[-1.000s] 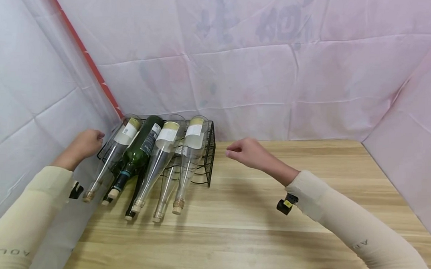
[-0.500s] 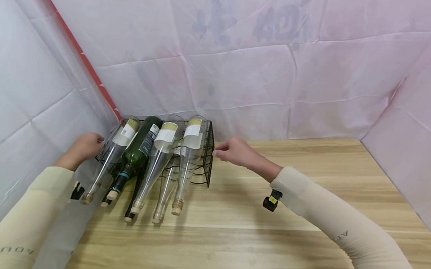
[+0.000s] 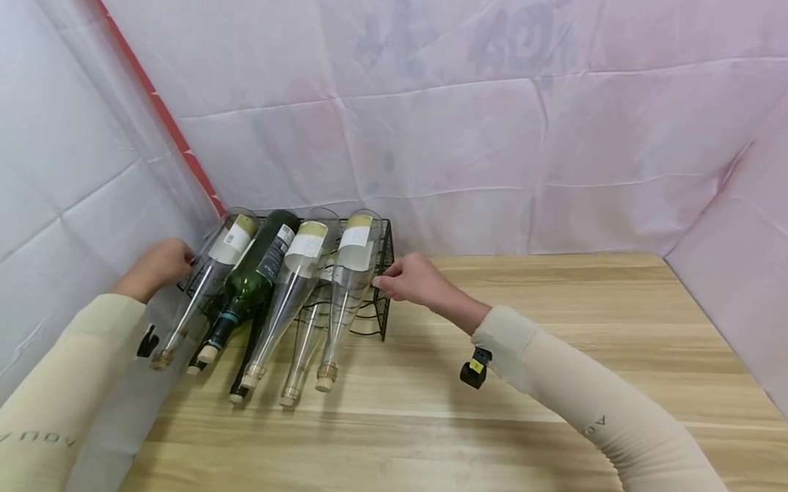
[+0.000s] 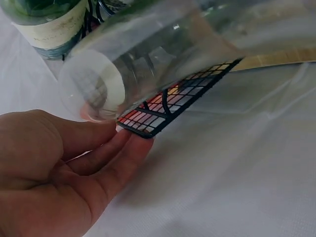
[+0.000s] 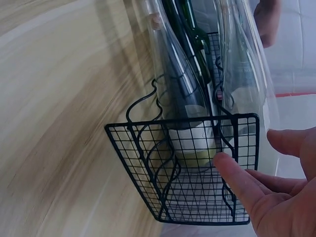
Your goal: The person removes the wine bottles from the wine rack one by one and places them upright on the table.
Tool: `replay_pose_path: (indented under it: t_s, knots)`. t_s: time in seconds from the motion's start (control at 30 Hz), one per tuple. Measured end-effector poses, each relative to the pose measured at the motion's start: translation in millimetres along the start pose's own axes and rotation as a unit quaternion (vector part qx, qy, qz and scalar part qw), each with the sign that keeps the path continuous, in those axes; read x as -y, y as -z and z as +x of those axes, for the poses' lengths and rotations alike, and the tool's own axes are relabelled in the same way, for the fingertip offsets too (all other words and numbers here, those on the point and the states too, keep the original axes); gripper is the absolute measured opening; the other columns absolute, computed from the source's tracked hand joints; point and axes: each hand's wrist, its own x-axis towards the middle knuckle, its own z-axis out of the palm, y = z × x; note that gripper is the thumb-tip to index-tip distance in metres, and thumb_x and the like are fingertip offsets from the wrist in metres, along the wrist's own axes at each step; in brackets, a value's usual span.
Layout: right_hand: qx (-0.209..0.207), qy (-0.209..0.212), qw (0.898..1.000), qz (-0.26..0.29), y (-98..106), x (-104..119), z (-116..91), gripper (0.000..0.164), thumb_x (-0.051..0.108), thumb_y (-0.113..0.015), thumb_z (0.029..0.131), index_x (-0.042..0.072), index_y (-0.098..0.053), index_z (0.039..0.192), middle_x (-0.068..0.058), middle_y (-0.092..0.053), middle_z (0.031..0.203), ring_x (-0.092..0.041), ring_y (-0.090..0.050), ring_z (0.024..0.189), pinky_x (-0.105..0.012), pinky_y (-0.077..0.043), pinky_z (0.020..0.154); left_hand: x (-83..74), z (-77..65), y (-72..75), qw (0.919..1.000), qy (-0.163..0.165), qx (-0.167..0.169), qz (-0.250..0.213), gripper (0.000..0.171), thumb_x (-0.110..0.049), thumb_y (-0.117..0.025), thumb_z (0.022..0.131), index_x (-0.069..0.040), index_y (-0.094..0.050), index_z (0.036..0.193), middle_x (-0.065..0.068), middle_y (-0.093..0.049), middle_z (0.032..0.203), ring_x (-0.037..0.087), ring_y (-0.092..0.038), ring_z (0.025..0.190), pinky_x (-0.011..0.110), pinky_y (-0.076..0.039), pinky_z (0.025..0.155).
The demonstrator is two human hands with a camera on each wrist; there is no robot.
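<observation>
Each sleeve (image 3: 597,424) bears "AQUA"; the labels on the bottles (image 3: 304,243) are illegible.

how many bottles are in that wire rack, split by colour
Clear glass bottles: 4, e.g. the clear bottle nearest the right hand
Green bottles: 1, the green bottle
Very dark, near-black bottles: 2, mostly hidden on the lower tier, only necks show
Total: 7 bottles in the wire rack, with the left hand at its other end.
</observation>
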Motion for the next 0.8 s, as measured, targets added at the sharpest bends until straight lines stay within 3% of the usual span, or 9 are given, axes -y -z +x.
replay_pose_path:
  t_s: [0.1,0.2,0.3,0.47,0.8]
  knots:
    - [-0.002,-0.001,1.0,-0.005,-2.9,1.0,1.9,0.026,0.029,-0.065,0.09,0.005,-0.071,0.094,-0.007,-0.07,0.082,-0.013,-0.066,0.072,-0.031,-0.055,0.07,0.9,0.5,-1.8,0.9999,0.012,0.01,-0.003,0.013,0.004,-0.053,0.076,0.0,-0.062,0.068,0.0,-0.045,0.055,0.018,-0.038,0.05,0.031,-0.031,0.045]
    - [0.0,0.003,1.0,-0.021,-5.2,0.9,4.1,0.029,0.03,-0.065,0.09,0.006,-0.071,0.076,-0.003,-0.064,0.065,-0.012,-0.062,0.066,-0.028,-0.051,0.063,2.7,1.0,-3.5,0.9997,0.017,0.016,-0.003,0.012,0.003,-0.056,0.08,0.004,-0.068,0.08,0.004,-0.054,0.061,0.021,-0.044,0.054,0.033,-0.036,0.047]
    - [0.004,0.004,1.0,-0.022,-6.1,2.5,5.9,0.033,0.029,-0.066,0.089,0.004,-0.068,0.067,-0.003,-0.056,0.056,-0.012,-0.059,0.061,-0.026,-0.049,0.06,5.9,1.8,-4.1,0.9998,0.014,0.011,0.001,0.011,0.002,-0.057,0.08,0.003,-0.067,0.076,0.003,-0.053,0.059,0.021,-0.044,0.053,0.033,-0.036,0.047]
    - [0.008,-0.001,1.0,-0.017,-6.5,7.2,8.8,0.033,0.023,-0.066,0.089,0.001,-0.065,0.065,0.001,-0.049,0.051,-0.011,-0.055,0.056,-0.026,-0.05,0.06,10.2,4.0,-1.0,0.9999,0.012,0.006,-0.002,0.013,0.004,-0.058,0.074,-0.002,-0.06,0.063,-0.001,-0.043,0.051,0.017,-0.037,0.048,0.03,-0.03,0.044]
    - [0.004,-0.017,1.0,-0.001,-9.2,11.6,12.5,0.038,0.013,-0.065,0.088,0.001,-0.056,0.054,-0.006,-0.052,0.048,-0.012,-0.049,0.046,-0.03,-0.055,0.063,7.7,8.2,1.2,0.9989,0.041,0.02,-0.005,0.009,0.003,-0.059,0.075,0.002,-0.064,0.068,0.003,-0.049,0.055,0.021,-0.043,0.051,0.032,-0.034,0.046]
